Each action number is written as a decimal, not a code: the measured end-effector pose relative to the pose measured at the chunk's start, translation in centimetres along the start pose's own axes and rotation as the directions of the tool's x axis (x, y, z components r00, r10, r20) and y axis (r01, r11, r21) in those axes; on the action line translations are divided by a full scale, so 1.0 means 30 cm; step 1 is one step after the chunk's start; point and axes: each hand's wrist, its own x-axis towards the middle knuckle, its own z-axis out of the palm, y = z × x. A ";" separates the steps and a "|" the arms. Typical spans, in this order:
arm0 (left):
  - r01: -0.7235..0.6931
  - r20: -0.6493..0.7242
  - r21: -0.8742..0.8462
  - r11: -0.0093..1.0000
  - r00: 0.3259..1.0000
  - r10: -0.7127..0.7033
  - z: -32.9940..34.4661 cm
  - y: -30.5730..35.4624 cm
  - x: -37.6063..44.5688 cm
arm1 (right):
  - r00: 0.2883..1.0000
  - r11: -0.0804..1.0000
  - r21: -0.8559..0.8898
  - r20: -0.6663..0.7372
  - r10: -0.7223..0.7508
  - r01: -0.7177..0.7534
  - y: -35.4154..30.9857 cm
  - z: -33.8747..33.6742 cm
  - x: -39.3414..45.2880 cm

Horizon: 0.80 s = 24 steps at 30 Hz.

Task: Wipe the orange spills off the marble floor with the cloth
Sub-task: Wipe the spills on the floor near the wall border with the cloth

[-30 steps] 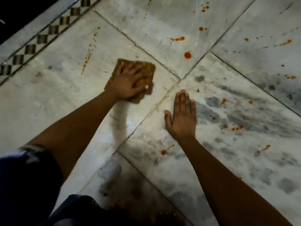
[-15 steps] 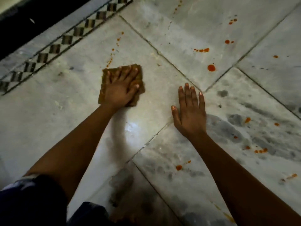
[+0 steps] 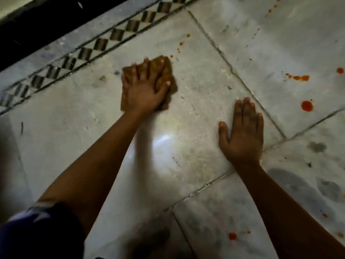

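Note:
My left hand (image 3: pixel 144 90) presses flat on a brown cloth (image 3: pixel 169 76) lying on the marble floor (image 3: pixel 186 146), fingers spread over it. A line of small orange drops (image 3: pixel 180 43) runs away from the cloth's far right corner, the nearest drop almost touching it. My right hand (image 3: pixel 242 135) rests palm down on the floor to the right, fingers together, holding nothing. Larger orange spills lie further right: a round blot (image 3: pixel 306 106) and a streak (image 3: pixel 300 77). Another orange spot (image 3: pixel 232 236) sits near my right forearm.
A checkered inlay border (image 3: pixel 89 51) runs diagonally across the upper left, with a dark band (image 3: pixel 37 25) beyond it. Dark grout lines (image 3: pixel 233 71) cross the floor. Grey smudges (image 3: pixel 317 146) mark the tile at right. My dark sleeve (image 3: pixel 37 230) fills the lower left.
My left hand has pushed the cloth leftward and farther away, along the trail of small drops toward the border. The view shifted left; my right hand stays planted on the floor.

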 end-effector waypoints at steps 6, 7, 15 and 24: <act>-0.314 0.043 0.019 0.949 0.949 0.313 -0.004 0.034 -0.057 | 0.999 0.999 0.042 0.019 0.029 -0.030 -0.011 -0.017 0.006; -0.353 0.051 0.006 0.936 0.934 0.352 -0.007 -0.009 -0.100 | 0.999 0.999 0.040 0.024 0.034 -0.035 -0.013 -0.017 0.008; -0.069 -0.007 -0.012 0.998 0.998 0.069 -0.027 0.059 0.247 | 0.996 0.999 0.011 0.068 0.051 -0.052 -0.015 -0.025 0.016; -0.122 0.004 -0.045 0.992 0.993 0.122 -0.004 0.012 -0.029 | 0.992 0.997 0.003 0.101 0.071 -0.072 -0.028 -0.039 0.014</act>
